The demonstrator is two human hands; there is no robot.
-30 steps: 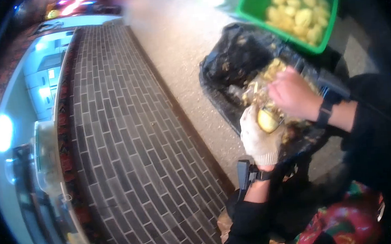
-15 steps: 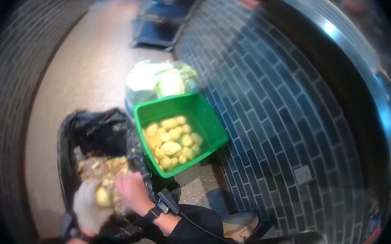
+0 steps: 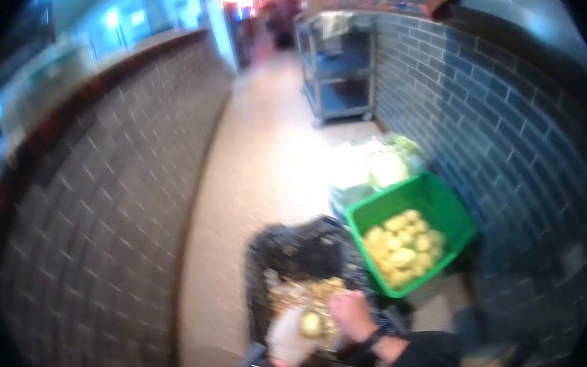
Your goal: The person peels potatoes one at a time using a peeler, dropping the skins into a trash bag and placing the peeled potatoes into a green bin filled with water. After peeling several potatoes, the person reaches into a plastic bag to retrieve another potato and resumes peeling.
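From here, left to right: black plastic-lined bin point(image 3: 253, 273) with pale scraps point(image 3: 285, 293) inside; over it, left hand in white knit glove point(image 3: 291, 340), fingers wrapped round one small yellow potato point(image 3: 311, 325). Bare right hand point(image 3: 351, 313) curled just beside it; can't tell what, if anything, it pinches. Green rectangular plastic tub point(image 3: 443, 207) holds a heap of pale yellow potatoes point(image 3: 402, 247). My read: good batch done, gloved one in work; can't see any waiting, so amount left unknown. Vs half a second ago: head up, view levelled, bin and hands lower and nearer centre, grey metal-framed trolley point(image 3: 343, 97) now upright, beyond the tub. Glove still on potato, heap looks unchanged.
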